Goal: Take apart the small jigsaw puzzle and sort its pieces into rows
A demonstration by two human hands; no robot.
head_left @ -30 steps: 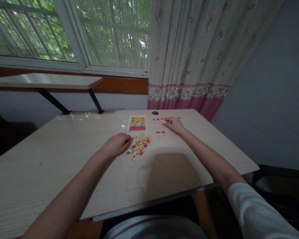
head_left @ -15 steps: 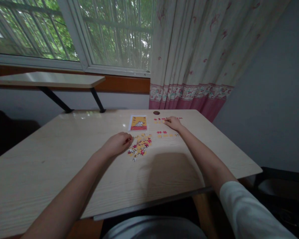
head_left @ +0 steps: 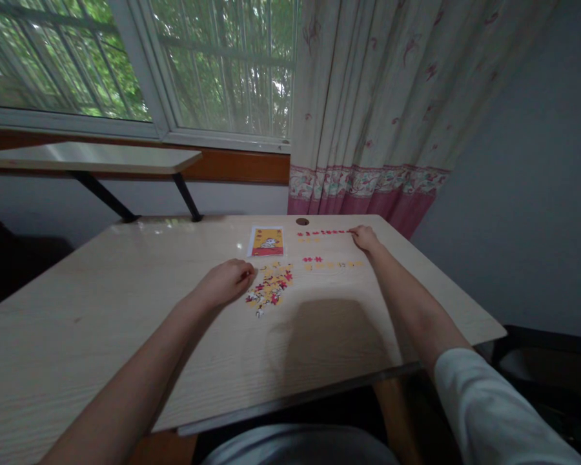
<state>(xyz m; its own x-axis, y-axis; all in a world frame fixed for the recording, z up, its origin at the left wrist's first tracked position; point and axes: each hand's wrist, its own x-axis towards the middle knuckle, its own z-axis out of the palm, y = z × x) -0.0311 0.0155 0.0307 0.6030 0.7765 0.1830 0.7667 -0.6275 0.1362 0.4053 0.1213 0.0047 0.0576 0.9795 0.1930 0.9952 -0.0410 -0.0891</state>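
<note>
My right hand [head_left: 366,239] is at the right end of a row of red puzzle pieces [head_left: 321,232], its fingertips pinched on a small red puzzle piece at that end. Beside the loose heap of yellow, red and white puzzle pieces [head_left: 271,284] rests my left hand [head_left: 230,279], fingers curled together. Whatever those fingers hold is hidden. Below the red row lie a few faint yellow pieces [head_left: 310,239]. Nearer to me are two red pieces [head_left: 312,259] above a row of mostly yellow pieces [head_left: 334,265].
A picture card [head_left: 267,242] with a white animal on yellow and red lies behind the heap. A round hole [head_left: 303,221] is near the back edge of the desk [head_left: 140,310]. At the back left stands a raised shelf [head_left: 91,157] on black legs. A curtain [head_left: 368,129] hangs behind.
My right hand has moved right, from the middle of the red row to its right end. My left hand stays beside the heap. The view has shifted slightly.
</note>
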